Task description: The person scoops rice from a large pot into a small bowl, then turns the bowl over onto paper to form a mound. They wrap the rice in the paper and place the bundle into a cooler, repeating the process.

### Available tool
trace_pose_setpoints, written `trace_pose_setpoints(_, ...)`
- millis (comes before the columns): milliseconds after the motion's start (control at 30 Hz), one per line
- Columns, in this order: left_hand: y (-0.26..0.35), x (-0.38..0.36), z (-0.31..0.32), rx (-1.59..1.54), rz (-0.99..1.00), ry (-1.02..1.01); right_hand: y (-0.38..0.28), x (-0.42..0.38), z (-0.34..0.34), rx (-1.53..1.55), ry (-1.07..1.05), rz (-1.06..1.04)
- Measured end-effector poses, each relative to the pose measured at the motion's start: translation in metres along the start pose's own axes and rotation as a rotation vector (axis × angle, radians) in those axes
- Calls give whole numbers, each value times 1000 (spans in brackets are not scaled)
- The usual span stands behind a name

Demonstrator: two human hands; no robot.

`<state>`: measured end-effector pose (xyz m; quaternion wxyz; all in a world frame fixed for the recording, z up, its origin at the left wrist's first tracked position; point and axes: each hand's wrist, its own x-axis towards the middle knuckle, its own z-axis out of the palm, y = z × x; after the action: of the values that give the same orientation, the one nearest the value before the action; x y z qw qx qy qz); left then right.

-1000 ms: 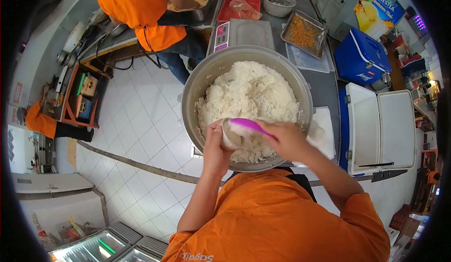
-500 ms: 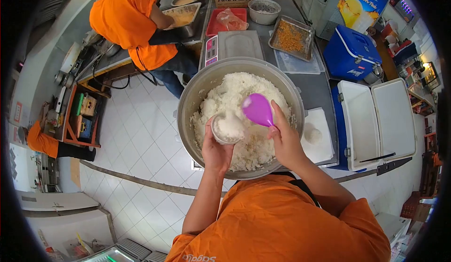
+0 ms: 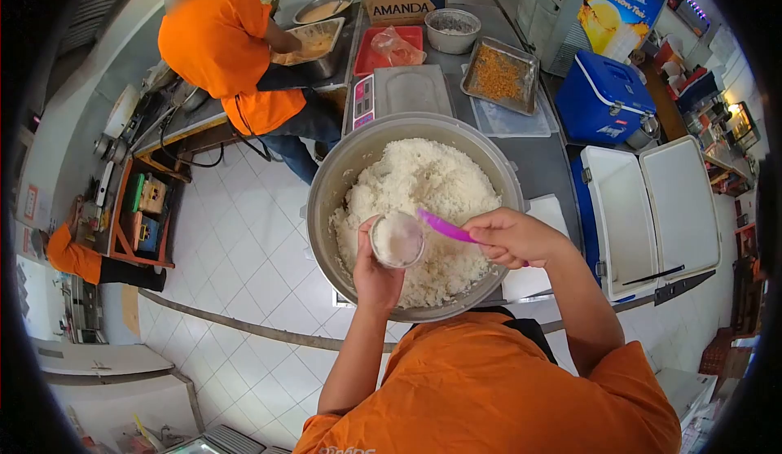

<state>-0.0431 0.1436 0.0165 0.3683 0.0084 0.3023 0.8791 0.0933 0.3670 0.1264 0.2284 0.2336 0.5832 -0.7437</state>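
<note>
A large metal pot (image 3: 329,184) stands in front of me, holding a heap of white cooked rice (image 3: 440,169). My left hand (image 3: 378,281) is wrapped round a small round cup (image 3: 423,250) over the near left part of the pot. Rice fills the cup up to its rim. In my right hand (image 3: 513,238) is a purple rice paddle (image 3: 444,225), gripped by its handle. The paddle is turned edge-on, its tip right at the cup's upper right rim.
Behind the pot are a scale (image 3: 407,92), a red tray (image 3: 366,57), a grey bowl (image 3: 453,30) and a tray of orange crumbs (image 3: 503,75). An open white cooler (image 3: 623,218) stands right. A co-worker (image 3: 216,43) works at the left counter; another person (image 3: 73,254) is farther left.
My right hand has turned and moved down and right, bringing the paddle from face-on over the rice to edge-on at the cup. The rice in the cup looks flatter.
</note>
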Motion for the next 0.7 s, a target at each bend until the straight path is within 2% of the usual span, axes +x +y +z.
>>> trace_pose_setpoints(33,4,0,0,-4,2,3,-1,-3,0,157,55,21)
trace_pose_setpoints(100,10,0,-1,-37,-180,-44,2,9,7,134,49,15)
trace_pose_setpoints(167,7,7,-9,47,-171,-88,15,29,17,118,49,0)
trace_pose_setpoints(233,3,14,-24,128,-157,-131,30,44,32,-343,35,-355)
trace_pose_setpoints(267,3,15,-35,133,-150,-148,21,36,20,-196,-60,-64)
trace_pose_setpoints(333,8,16,-35,135,-137,-166,18,24,-11,-170,6,-16)
trace_pose_setpoints(400,12,6,-22,-44,-154,23,23,30,-20,-163,58,42)
trace_pose_setpoints(467,15,0,-11,-98,-143,-6,51,46,-21,-1008,242,-261)
trace_pose_setpoints(500,15,-2,-4,-147,-141,-39,55,44,-14,-1011,244,-262)
trace_pose_setpoints(567,8,-7,14,-191,-106,-66,55,49,6,-1167,555,-601)
trace_pose_setpoints(633,-5,-12,33,-235,-71,-94,40,48,15,-708,418,-893)
trace_pose_setpoints(667,-14,-14,44,-298,-63,-90,40,49,19,-708,424,-895)
trace_pose_setpoints(700,-26,-16,53,-360,-58,-87,43,49,22,-582,403,-1008)
